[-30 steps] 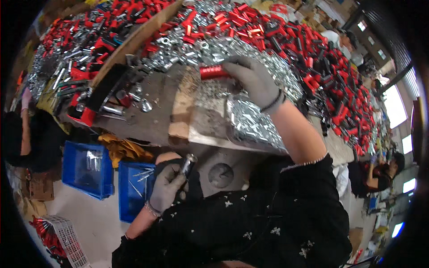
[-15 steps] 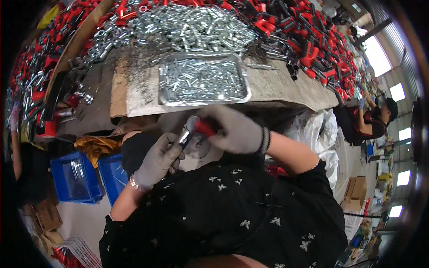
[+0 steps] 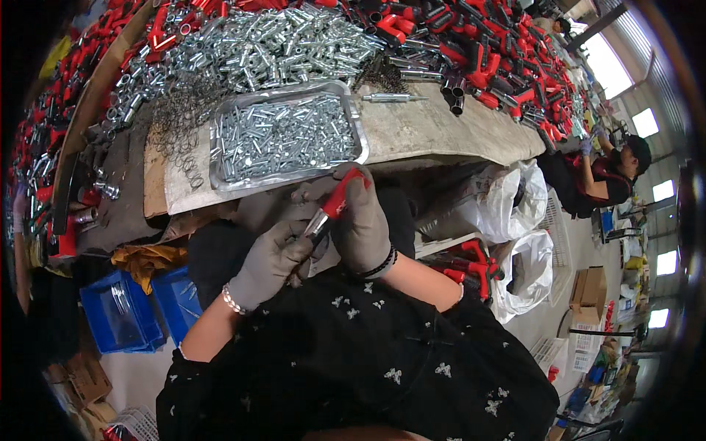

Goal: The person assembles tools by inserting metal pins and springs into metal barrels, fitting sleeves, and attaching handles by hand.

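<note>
Both my hands wear grey gloves and meet in front of my body, below the metal tray (image 3: 288, 178) of small silver pins. My left hand (image 3: 271, 263) is closed around the lower end of a shiny metal tube (image 3: 317, 223). Fingers of my right hand (image 3: 362, 229) wrap a red plastic handle (image 3: 340, 197) that slants up and to the right. Tube and handle lie in one line, touching end to end; how deep one sits in the other is hidden by my fingers.
Metal sleeves (image 3: 294, 44) and red-and-black handles (image 3: 489, 62) are heaped behind the tray. Thin wire springs (image 3: 180, 132) lie left of it, a pointed metal rod (image 3: 393, 97) right. Blue bins (image 3: 118, 312) stand lower left, white sacks (image 3: 515, 202) right. A co-worker (image 3: 607, 173) sits far right.
My right hand has turned upright around the red handle, which was blurred by motion before. My head view has shifted, so the tray appears further left. My left hand still grips the tube.
</note>
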### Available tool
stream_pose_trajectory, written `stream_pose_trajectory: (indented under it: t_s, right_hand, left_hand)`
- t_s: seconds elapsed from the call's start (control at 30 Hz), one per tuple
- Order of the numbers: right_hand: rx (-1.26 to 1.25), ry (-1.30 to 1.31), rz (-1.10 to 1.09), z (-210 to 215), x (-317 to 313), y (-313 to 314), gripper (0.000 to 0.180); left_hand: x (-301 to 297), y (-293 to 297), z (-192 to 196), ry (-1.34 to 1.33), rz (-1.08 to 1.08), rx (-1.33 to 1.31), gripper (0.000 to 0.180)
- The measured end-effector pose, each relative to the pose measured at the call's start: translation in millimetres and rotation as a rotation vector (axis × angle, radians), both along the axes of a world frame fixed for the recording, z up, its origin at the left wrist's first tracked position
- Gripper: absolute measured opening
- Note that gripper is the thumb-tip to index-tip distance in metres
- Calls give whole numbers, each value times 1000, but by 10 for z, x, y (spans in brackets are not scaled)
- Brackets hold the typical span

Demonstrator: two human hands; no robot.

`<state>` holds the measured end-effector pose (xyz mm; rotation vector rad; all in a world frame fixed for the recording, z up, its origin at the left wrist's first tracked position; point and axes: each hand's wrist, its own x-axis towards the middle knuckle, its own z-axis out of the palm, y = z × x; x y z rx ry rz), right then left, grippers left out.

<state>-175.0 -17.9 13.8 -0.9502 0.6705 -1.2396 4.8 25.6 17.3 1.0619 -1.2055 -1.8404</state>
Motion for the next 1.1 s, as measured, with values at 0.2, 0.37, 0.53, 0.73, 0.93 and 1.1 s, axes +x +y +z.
stream_pose_trajectory:
  t_s: [0.2, 0.37, 0.53, 0.73, 0.93, 1.1]
  right_hand:
    - [-120, 198, 305, -82, 8, 218, 57]
    - [-520, 767, 390, 296, -333, -475, 38]
    - [-475, 1311, -439, 368, -1223, -2370, 33]
    - [-483, 1968, -176, 309, -907, -2528, 62]
    - [-540, 2135, 22, 458, -879, -2465, 53]
    - [-717, 1911, -45, 397, -1188, -2206, 39]
  left_hand:
    - [67, -71, -109, 49, -117, 81, 50]
    - [214, 26, -82, 1, 34, -72, 64]
    - [146, 91, -62, -36, 180, -8, 60]
    - [192, 129, -165, -59, 185, -17, 52]
    - [222, 83, -202, -24, 142, 24, 38]
    - [306, 144, -166, -88, 128, -21, 58]
